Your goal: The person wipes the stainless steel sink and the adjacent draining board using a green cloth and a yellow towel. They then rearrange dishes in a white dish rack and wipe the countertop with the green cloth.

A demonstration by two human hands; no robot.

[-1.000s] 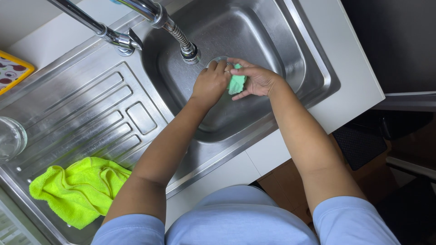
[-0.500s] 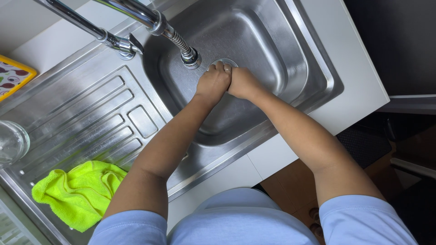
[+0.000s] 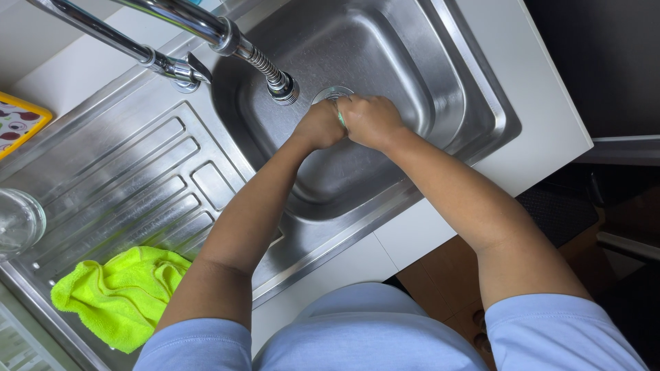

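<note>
Both my hands are pressed together over the steel sink basin [image 3: 440, 75], just below the faucet's spray head [image 3: 282, 88]. My left hand [image 3: 317, 126] and my right hand [image 3: 371, 120] are closed around a small green sponge [image 3: 340, 118]; only a thin green sliver shows between the fingers. The sink drain [image 3: 331, 93] lies right behind my knuckles, partly hidden.
A ribbed steel drainboard [image 3: 130, 185] lies left of the basin, with a crumpled lime-green cloth [image 3: 120, 292] at its near end. A clear glass [image 3: 17, 221] stands at the far left. A yellow patterned item [image 3: 17, 122] sits by the wall. White countertop [image 3: 543, 117] borders the right.
The green sponge was plainly visible between my hands a second ago; my hands have closed tighter around it and it is now nearly hidden.
</note>
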